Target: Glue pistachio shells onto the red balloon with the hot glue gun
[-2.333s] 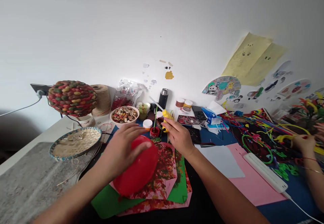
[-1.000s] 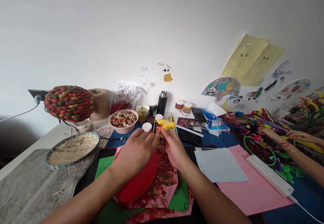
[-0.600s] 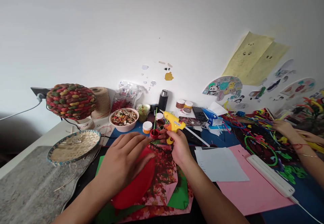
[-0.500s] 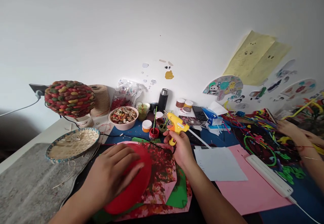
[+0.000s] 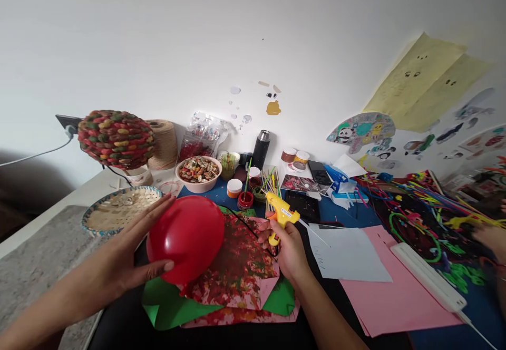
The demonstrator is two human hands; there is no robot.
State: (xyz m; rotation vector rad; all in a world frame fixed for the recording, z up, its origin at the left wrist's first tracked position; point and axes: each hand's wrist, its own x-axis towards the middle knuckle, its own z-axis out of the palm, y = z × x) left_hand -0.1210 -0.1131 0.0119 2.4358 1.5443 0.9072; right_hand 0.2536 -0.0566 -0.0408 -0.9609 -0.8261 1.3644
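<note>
Against the spread left hand (image 5: 118,261) sits a balloon (image 5: 188,238); the right hand (image 5: 291,249) is clasped around a glue gun (image 5: 281,213).

The person's left hand (image 5: 120,265) and left forearm (image 5: 51,302) are bare, as are the right hand (image 5: 290,250) and right forearm (image 5: 323,312); the left fingers (image 5: 150,216) are long and slim.

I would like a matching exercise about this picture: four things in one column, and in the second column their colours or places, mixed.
Things
1. balloon
2. glue gun
3. flask
4. bowl

Colours or places
A. black, standing upright
B. in the right hand
C. pale pink
D. red, by the left hand

Pairs: 1-D, 2-B, 3-A, 4-C
</note>
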